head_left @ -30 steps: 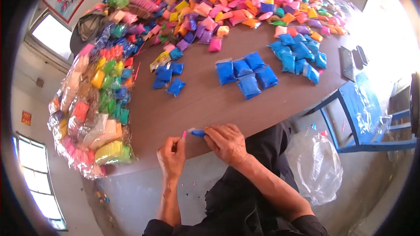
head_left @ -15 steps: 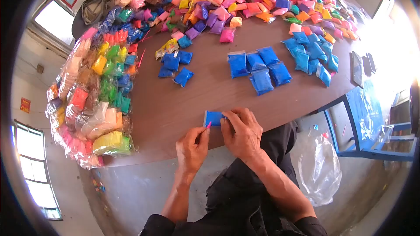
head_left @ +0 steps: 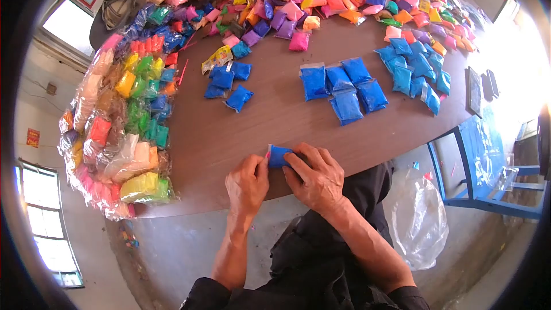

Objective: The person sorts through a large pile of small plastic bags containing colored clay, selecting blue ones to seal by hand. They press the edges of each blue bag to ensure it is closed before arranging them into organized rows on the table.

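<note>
At the left of the brown desk (head_left: 212,138) lie clear plastic bags crammed with coloured packets (head_left: 136,116), and right of them, farther in, a small cluster of dark-blue square plastic packets (head_left: 222,77). At the near edge, the left hand (head_left: 248,182) has thumb and forefinger together, seemingly pinched on a slim pink piece (head_left: 268,154) at the left end of a single bright-blue plastic packet (head_left: 280,157); how much of that end it grips is hidden. The right hand (head_left: 314,177) is clamped on the packet's right part, holding it over the desk. Farther right sit five blue packets (head_left: 344,97), then a heap of lighter-blue packets (head_left: 414,68). The step in hand looks like working the pink piece at the packet's end; the next move probably calls for a firm right hold and fine left fingertip control. Half a second ago the pink tip pointed at the packet's near edge with its clear end exposed; now the left fingers cover that end.
</note>
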### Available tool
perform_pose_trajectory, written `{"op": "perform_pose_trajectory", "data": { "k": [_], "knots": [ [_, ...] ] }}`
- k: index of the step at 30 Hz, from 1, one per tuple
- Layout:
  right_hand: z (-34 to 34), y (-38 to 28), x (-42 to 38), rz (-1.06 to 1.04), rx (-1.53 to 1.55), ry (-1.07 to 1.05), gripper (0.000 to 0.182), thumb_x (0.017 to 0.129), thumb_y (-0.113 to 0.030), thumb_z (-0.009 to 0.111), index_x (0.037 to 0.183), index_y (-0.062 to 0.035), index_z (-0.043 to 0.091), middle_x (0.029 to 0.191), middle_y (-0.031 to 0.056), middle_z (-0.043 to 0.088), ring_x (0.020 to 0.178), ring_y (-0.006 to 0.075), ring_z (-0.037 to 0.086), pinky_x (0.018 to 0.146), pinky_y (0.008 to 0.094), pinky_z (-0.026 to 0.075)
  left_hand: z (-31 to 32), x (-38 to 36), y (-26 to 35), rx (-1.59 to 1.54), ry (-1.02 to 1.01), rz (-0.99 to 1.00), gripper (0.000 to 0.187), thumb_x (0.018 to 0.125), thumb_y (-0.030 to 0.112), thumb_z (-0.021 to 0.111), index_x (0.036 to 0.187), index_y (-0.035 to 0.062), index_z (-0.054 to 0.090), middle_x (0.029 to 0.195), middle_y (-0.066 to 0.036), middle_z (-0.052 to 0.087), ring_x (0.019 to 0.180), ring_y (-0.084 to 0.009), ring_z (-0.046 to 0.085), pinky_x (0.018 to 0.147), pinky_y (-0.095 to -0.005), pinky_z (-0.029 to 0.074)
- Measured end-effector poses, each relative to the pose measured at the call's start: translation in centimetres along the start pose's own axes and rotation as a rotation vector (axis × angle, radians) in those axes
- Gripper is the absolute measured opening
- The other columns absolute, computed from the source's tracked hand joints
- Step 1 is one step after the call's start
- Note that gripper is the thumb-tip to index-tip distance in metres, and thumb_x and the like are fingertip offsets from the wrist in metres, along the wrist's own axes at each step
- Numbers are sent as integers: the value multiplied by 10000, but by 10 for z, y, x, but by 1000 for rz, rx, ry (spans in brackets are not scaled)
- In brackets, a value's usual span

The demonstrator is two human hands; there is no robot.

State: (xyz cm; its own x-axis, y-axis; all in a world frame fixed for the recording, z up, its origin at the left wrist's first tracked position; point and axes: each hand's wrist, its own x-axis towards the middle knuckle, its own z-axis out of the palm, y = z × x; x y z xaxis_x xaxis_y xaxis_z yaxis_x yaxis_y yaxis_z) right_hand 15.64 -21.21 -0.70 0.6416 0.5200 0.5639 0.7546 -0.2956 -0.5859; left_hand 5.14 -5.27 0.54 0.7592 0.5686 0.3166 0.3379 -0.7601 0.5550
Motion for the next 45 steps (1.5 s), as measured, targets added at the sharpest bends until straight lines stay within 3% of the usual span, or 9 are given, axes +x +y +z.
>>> {"op": "perform_pose_trajectory", "data": {
  "k": [7, 11, 14, 17, 20, 31, 34, 37, 45],
  "knots": [
    [1, 1, -4, 3, 23, 32, 328, 794, -157, 926, 1098, -149, 802, 1142, 32, 739, 949, 282, 726, 812, 395, 606, -25, -6, 28, -128, 4, -92, 128, 1019, 125, 801, 949, 29, 754, 734, -127, 717, 631, -159, 671, 596, -345, 523],
    [2, 1, -4, 3, 26, 48, 348, 777, -171, 946, 1095, -157, 807, 1128, 27, 747, 952, 279, 726, 817, 391, 607, 0, -23, 21, -83, 32, 90, 95, 996, 73, 811, 973, 55, 721, 802, -150, 728, 661, -312, 724, 594, -391, 549],
    [3, 2, -6, 7, 12, 36, 360, 767, -179, 956, 1094, -158, 806, 1120, 22, 749, 954, 276, 725, 816, 389, 607, 8, -23, 6, -11, 104, 53, 85, 1001, 90, 807, 958, 36, 756, 801, -155, 726, 661, -219, 696, 626, -367, 539],
    [4, 0, -5, 12, 14, 43, 359, 766, -177, 954, 1092, -157, 805, 1115, 19, 750, 955, 275, 724, 815, 388, 607, 3, -15, -10, 90, 108, 71, 92, 1007, 95, 805, 957, 36, 756, 809, -157, 733, 675, -238, 707, 646, -373, 550],
    [5, 1, -5, 11, 16, 56, 351, 770, -168, 947, 1090, -156, 805, 1108, 17, 749, 952, 273, 722, 810, 387, 606, -5, -12, -8, 11, 76, -2, 105, 994, 105, 819, 974, 67, 723, 792, -140, 727, 678, -331, 727, 596, -414, 551],
    [4, 2, -6, -15, 9, 54, 324, 763, -146, 933, 1060, -165, 806, 1053, 4, 726, 906, 249, 710, 767, 379, 592, -13, 4, -1, 90, -48, 49, 96, 996, 130, 798, 947, 72, 740, 869, -136, 754, 732, -372, 737, 644, -450, 566],
    [5, 3, -8, -22, 13, 72, 328, 754, -133, 930, 1056, -165, 808, 1054, 2, 729, 897, 250, 708, 757, 384, 593, -26, 13, 10, -44, -91, -15, 122, 1009, 132, 782, 961, 20, 782, 836, -171, 749, 686, -307, 717, 646, -402, 553],
    [3, 3, -7, -25, 30, 64, 329, 750, -130, 927, 1054, -165, 810, 1056, 2, 731, 897, 250, 708, 752, 389, 594, -23, 21, 31, -129, -84, 149, 109, 1004, 131, 788, 973, 26, 792, 830, -176, 744, 676, -315, 705, 640, -406, 544],
    [3, 2, -7, -22, 33, 55, 351, 756, -131, 918, 1088, -165, 809, 1039, 6, 722, 888, 248, 699, 757, 383, 585, -17, 56, 8, 42, -251, 105, 132, 991, 134, 798, 926, 21, 777, 796, -180, 726, 684, -321, 708, 629, -426, 520]
  ]
}}
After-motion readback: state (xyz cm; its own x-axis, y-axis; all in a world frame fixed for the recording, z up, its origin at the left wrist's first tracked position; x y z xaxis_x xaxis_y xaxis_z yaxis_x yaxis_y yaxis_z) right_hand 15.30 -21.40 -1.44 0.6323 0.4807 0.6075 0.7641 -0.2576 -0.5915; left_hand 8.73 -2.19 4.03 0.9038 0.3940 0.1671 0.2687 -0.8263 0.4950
